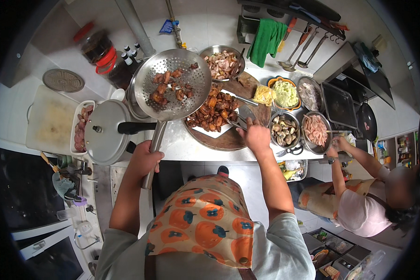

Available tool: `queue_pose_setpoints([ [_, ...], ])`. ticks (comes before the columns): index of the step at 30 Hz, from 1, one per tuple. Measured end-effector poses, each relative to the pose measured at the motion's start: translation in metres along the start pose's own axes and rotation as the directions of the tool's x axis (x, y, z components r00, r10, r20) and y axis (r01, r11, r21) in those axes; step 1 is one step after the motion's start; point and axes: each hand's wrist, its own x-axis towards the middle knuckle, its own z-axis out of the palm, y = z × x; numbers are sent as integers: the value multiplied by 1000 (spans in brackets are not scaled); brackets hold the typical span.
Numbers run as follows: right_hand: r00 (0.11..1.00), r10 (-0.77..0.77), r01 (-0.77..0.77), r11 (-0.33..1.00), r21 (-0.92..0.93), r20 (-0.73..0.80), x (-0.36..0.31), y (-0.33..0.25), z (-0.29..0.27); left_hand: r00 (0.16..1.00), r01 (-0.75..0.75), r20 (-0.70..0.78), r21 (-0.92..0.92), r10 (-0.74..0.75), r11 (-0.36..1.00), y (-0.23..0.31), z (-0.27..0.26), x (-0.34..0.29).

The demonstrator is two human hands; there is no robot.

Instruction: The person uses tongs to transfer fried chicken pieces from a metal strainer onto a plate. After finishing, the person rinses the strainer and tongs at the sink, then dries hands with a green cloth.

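Observation:
My left hand [146, 158] is closed around the handle of a large perforated metal skimmer [173, 109], holding it tilted over the counter. Several browned meat pieces [159, 88] lie in its bowl. To the right, a heap of dark browned meat [213, 112] covers a white plate [218, 134] on a round wooden board [235, 143]. My right hand [257, 138] grips a tongs-like metal utensil [238, 124], whose tip reaches the heap's right edge. Its exact kind is hard to make out.
A grey pressure cooker [106, 129] stands left of the skimmer. Bowls of mushrooms [284, 129], sliced meat [315, 130] and shredded greens [285, 93] crowd the right side. Scissors [290, 151] lie near the counter edge. Another person's hands [337, 145] work at the right.

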Motion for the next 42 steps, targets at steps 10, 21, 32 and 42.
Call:
queue_pose_setpoints([
  [10,977,191,-171,968,184,-94,-14,0,-32,998,41,57,-10,-40,999,-5,14,0],
  [21,991,9,-6,1000,-18,136,33,-118,-77,992,81,96,50,-85,995,-18,53,-1],
  [32,973,136,-90,968,233,-186,11,-57,-114,996,73,44,16,-74,997,-14,33,-4],
  [42,996,58,-63,994,90,61,-22,-55,-9,997,6,-83,48,-2,999,9,0,-9],
])
